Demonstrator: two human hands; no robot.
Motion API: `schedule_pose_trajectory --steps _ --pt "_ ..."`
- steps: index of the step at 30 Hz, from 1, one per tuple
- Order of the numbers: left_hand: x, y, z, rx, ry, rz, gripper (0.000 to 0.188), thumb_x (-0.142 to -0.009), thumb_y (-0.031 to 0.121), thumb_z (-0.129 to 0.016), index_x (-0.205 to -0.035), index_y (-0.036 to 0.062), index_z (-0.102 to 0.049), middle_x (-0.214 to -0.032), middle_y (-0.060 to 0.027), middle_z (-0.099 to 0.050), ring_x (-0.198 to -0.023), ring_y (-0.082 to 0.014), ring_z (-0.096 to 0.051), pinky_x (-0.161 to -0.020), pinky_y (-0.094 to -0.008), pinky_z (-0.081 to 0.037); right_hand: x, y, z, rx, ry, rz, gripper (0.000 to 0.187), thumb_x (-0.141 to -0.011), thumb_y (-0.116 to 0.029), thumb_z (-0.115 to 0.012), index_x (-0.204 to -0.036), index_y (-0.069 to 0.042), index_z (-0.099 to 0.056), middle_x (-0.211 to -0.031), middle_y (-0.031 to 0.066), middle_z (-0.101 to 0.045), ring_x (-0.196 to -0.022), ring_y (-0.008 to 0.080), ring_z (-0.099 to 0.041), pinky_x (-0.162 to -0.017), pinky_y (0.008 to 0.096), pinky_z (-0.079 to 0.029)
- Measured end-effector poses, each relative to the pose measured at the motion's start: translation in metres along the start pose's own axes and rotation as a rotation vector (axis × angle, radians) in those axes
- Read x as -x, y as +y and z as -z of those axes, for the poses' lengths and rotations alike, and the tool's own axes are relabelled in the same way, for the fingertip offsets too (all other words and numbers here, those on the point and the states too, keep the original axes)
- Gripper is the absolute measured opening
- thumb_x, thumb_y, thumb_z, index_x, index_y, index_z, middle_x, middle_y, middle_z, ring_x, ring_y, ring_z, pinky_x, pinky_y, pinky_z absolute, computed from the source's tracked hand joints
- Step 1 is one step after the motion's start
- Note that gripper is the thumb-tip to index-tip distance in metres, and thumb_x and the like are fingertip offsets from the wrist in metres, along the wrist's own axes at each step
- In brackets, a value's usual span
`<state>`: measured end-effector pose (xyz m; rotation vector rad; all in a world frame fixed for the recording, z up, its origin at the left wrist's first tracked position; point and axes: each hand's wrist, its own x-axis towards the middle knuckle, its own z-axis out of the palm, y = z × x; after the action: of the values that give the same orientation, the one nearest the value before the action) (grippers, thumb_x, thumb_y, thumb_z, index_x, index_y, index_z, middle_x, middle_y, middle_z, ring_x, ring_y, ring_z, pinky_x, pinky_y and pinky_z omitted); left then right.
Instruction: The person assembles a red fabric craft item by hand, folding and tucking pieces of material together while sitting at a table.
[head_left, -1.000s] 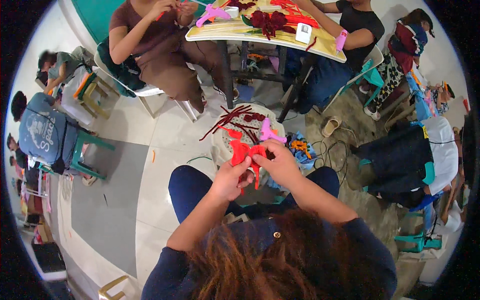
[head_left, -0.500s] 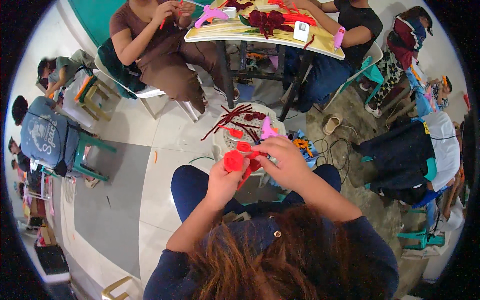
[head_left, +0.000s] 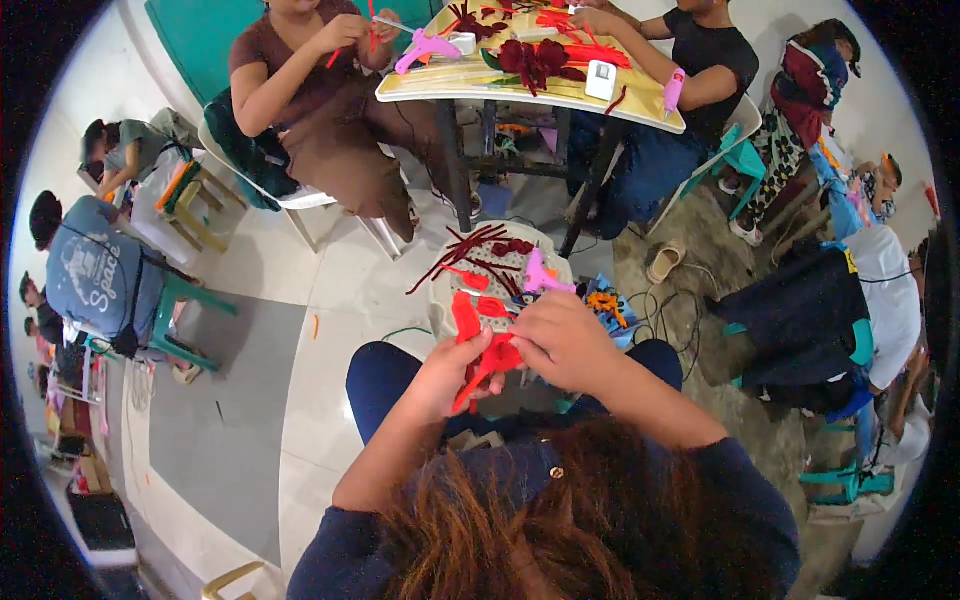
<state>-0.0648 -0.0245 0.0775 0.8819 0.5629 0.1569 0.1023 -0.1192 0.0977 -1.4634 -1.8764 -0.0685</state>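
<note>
My left hand (head_left: 450, 378) is closed around a bright red pipe-cleaner flower (head_left: 500, 354), with its petals bunched above my lap. One long red petal (head_left: 466, 316) sticks up past my left thumb, and a red strip hangs below the palm. My right hand (head_left: 572, 345) pinches the flower's right side with thumb and fingers; its fingertips are partly hidden. Just beyond my hands, a white perforated stool top (head_left: 443, 318) bears dark red pipe cleaners (head_left: 458, 255), a small red petal piece (head_left: 470, 279) and a pink glue gun (head_left: 545, 274).
Ahead, a table (head_left: 430, 88) holds dark red flowers (head_left: 535, 62), another pink glue gun (head_left: 425, 48) and red strips; two people work there. Right of the stool lie an orange flower in blue wrapping (head_left: 606, 302) and dark cables (head_left: 672, 305). A shoe (head_left: 665, 262) lies on the floor.
The red flower has been turned and lowered toward me, so a long petal now points up beside my left thumb. My right hand has shifted slightly down and its fingers have curled in.
</note>
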Motion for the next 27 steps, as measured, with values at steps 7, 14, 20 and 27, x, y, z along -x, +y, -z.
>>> schedule_pose_trajectory --steps 7,14,20,27 --pt "-0.004 -0.009 0.008 0.054 -0.084 0.052 0.034 -0.093 0.032 -0.045 -0.099 0.0006 -0.055 -0.083 -0.0104 -0.064 -0.052 -0.0124 -0.053 -0.043 -0.0222 -0.037 0.004 -0.001 -0.002 -0.062 0.027 0.029 0.016 -0.073 -0.011 -0.063 -0.086 -0.004 -0.061 -0.087 0.0098 -0.060 -0.085 0.0287 -0.056 -0.077 0.0390 -0.045" --pt "-0.001 -0.006 0.006 0.070 -0.076 -0.006 0.034 -0.092 0.030 -0.049 -0.106 -0.0001 -0.055 -0.089 -0.0125 -0.064 -0.056 -0.0137 -0.054 -0.052 -0.0240 -0.044 0.008 0.004 -0.005 -0.168 -0.015 -0.048 0.017 -0.074 -0.011 -0.062 -0.090 -0.006 -0.061 -0.090 0.0112 -0.060 -0.087 0.0303 -0.056 -0.077 0.0400 -0.044" --pt "0.001 -0.016 0.012 0.091 -0.241 0.082 0.041 -0.090 0.038 -0.049 -0.105 -0.0003 -0.055 -0.082 -0.0095 -0.062 -0.057 -0.0124 -0.054 -0.051 -0.0229 -0.042 0.006 -0.003 -0.002 -0.164 -0.038 -0.023 0.013 -0.075 -0.011 -0.061 -0.086 -0.006 -0.057 -0.087 0.0109 -0.058 -0.085 0.0307 -0.055 -0.077 0.0408 -0.044" --pt "0.001 -0.010 0.004 0.076 -0.186 -0.002 0.041 -0.088 0.038 -0.053 -0.104 0.0008 -0.057 -0.077 -0.0057 -0.061 -0.059 -0.0116 -0.054 -0.054 -0.0227 -0.042 0.009 0.000 -0.001 -0.193 -0.055 -0.051 0.016 -0.074 -0.011 -0.062 -0.088 -0.005 -0.056 -0.089 0.0115 -0.058 -0.086 0.0308 -0.055 -0.078 0.0406 -0.043"
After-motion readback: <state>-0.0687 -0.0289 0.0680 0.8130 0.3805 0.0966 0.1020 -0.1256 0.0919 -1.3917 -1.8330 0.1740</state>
